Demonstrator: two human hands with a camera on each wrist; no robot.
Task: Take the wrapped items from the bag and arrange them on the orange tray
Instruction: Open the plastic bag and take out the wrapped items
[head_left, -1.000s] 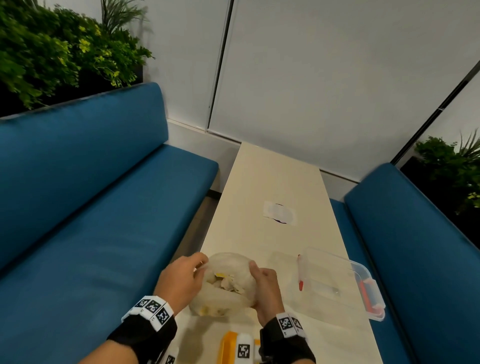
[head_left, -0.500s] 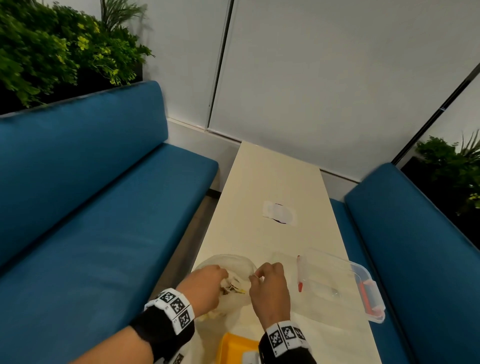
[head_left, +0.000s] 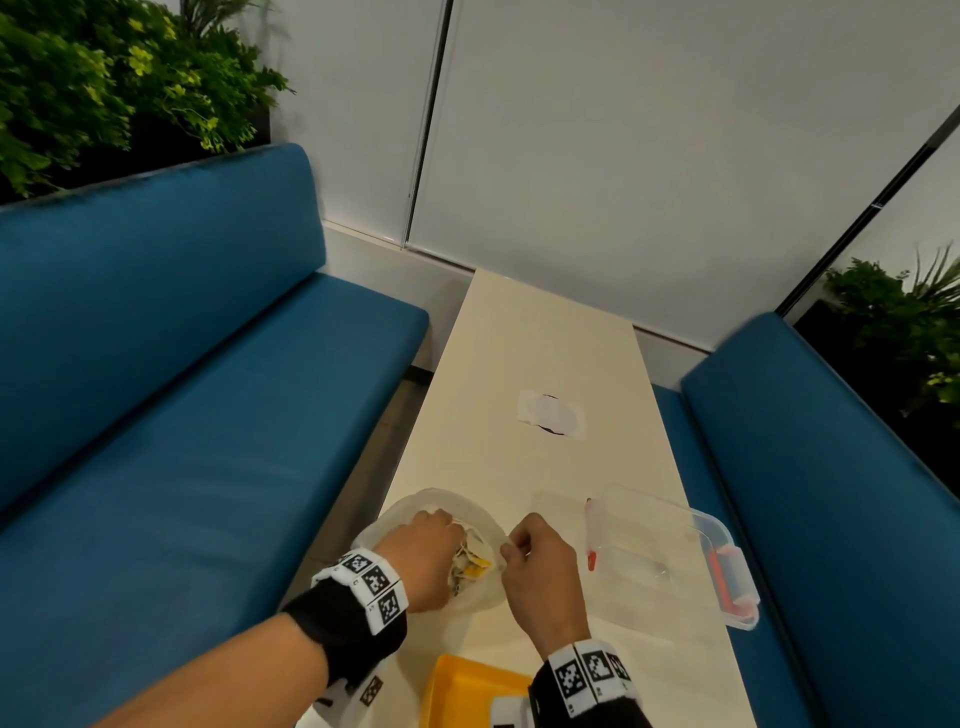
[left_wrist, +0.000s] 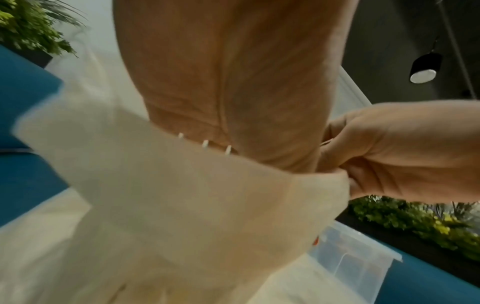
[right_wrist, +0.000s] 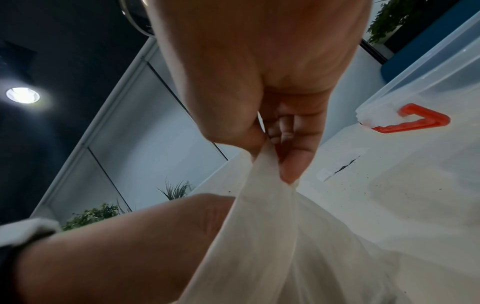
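Note:
A translucent white bag (head_left: 415, 506) lies on the cream table, near its front. Inside it are several wrapped items (head_left: 474, 560) in white and yellow paper. My left hand (head_left: 439, 535) reaches down into the bag's mouth; the bag and the items hide its fingertips in the head view, and the bag (left_wrist: 182, 195) covers them in the left wrist view. My right hand (head_left: 511, 545) pinches the bag's right rim between thumb and fingers (right_wrist: 291, 164) and holds it up. The orange tray (head_left: 467, 691) sits just in front of the bag, at the bottom edge of the head view.
A clear plastic box (head_left: 670, 556) with red latches stands right of the bag, close to my right hand. A white patch (head_left: 550, 423) marks the table farther back. Blue benches (head_left: 208, 415) run along both long sides, and plants stand behind them.
My left hand left the outside of the bag and went into its mouth. My right hand moved from cupping the bag's side to pinching its right rim.

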